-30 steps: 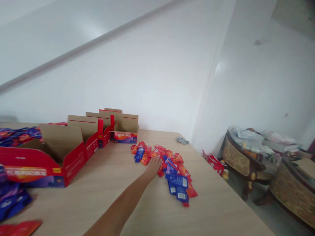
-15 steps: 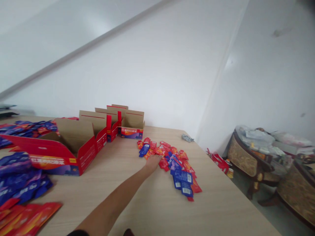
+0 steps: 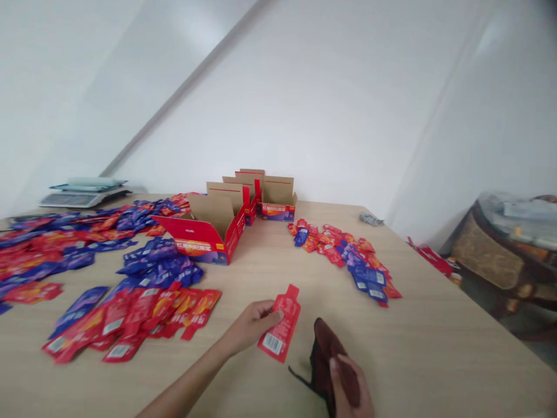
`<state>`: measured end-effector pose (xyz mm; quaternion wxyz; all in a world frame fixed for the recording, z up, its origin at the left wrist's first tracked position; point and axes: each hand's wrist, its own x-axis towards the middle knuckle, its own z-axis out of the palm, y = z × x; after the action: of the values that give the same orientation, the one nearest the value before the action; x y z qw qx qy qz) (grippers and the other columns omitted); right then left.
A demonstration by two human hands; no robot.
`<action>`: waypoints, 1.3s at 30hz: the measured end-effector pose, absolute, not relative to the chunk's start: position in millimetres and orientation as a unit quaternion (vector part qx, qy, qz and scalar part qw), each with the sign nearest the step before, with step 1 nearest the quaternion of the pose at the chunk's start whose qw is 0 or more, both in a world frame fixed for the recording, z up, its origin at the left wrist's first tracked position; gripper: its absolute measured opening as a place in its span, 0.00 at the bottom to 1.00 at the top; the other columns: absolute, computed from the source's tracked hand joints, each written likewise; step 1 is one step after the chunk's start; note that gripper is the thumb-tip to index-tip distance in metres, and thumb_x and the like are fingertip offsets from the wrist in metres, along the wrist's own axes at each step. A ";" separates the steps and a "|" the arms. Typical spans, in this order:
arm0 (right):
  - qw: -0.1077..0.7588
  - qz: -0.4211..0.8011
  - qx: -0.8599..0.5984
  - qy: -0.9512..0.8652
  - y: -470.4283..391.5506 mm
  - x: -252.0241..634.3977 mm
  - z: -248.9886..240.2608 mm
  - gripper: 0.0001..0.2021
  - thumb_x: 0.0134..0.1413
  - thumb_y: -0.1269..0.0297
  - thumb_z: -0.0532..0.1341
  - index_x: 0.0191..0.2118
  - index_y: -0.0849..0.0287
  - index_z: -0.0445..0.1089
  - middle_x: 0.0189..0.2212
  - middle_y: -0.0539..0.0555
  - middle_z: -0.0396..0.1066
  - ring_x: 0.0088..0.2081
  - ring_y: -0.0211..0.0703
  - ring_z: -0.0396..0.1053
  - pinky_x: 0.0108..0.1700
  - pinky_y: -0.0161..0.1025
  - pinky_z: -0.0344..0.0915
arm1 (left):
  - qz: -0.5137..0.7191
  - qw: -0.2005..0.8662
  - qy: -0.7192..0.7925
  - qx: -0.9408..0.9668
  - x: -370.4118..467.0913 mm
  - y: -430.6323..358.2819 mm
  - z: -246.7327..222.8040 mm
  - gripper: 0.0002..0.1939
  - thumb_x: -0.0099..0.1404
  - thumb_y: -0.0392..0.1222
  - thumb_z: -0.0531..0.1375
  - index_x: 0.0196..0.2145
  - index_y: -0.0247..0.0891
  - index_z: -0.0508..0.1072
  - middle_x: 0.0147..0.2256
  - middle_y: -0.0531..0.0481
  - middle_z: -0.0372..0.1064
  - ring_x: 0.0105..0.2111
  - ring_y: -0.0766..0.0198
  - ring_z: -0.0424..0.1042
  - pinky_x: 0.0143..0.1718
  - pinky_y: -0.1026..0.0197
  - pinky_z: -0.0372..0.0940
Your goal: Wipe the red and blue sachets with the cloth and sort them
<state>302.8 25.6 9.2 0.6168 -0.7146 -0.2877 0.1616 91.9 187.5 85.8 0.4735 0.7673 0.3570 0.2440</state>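
Note:
My left hand (image 3: 255, 326) grips a red pouch (image 3: 281, 325) with a white barcode label, thumb on its face, held above the table in the middle of the view. Closed around a dark brown, soft-looking piece (image 3: 328, 351) with a thin black strap, my right hand (image 3: 350, 386) is at the bottom edge, apart from the pouch. What kind of thing the brown piece is, I cannot tell. Left of my hands lies a row of red pouches (image 3: 143, 313), with a heap of blue pouches (image 3: 163, 264) behind it.
Several red boxes with open flaps, the nearest one (image 3: 200, 244), stand across the middle of the table (image 3: 243, 284). A scattered pile of pouches (image 3: 343, 249) lies right; a larger heap (image 3: 82, 232) spreads left. A scale (image 3: 82, 194) stands behind it. Armchairs (image 3: 483, 249) are beyond the right edge.
My left hand has come back from the right-hand pile with a red pouch. My right hand and most of the brown piece have come into view. The view has swung left.

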 end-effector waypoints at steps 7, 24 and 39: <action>0.614 0.186 -0.700 -0.315 24.0 310.0 -8.3 0.27 0.51 0.38 0.68 0.46 0.55 0.76 0.48 0.59 0.79 0.51 0.58 0.75 0.57 0.51 0.69 | 0.201 0.439 0.434 0.761 54.0 152.1 31.7 0.14 0.70 0.47 0.58 0.47 0.39 0.77 0.42 0.45 0.79 0.40 0.54 0.79 0.41 0.56 0.73; 0.584 0.106 -0.721 -0.358 26.0 303.9 5.7 0.20 0.58 0.45 0.68 0.47 0.56 0.76 0.47 0.57 0.78 0.49 0.50 0.75 0.56 0.47 0.67 | 0.169 0.140 0.338 0.915 28.9 49.1 18.4 0.28 0.76 0.53 0.58 0.69 0.45 0.63 0.68 0.39 0.61 0.69 0.44 0.58 0.66 0.40 0.62; 0.552 0.102 -0.733 -0.384 29.2 305.4 14.6 0.18 0.59 0.47 0.68 0.47 0.54 0.76 0.47 0.56 0.78 0.49 0.53 0.75 0.56 0.51 0.67 | 0.185 0.074 0.303 0.932 19.1 40.7 12.5 0.23 0.77 0.50 0.59 0.63 0.37 0.70 0.60 0.39 0.71 0.62 0.50 0.69 0.63 0.48 0.66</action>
<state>305.4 29.2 14.6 0.5523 -0.7329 -0.3839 0.1024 19.1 40.7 12.5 0.0744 0.9320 0.3027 0.1850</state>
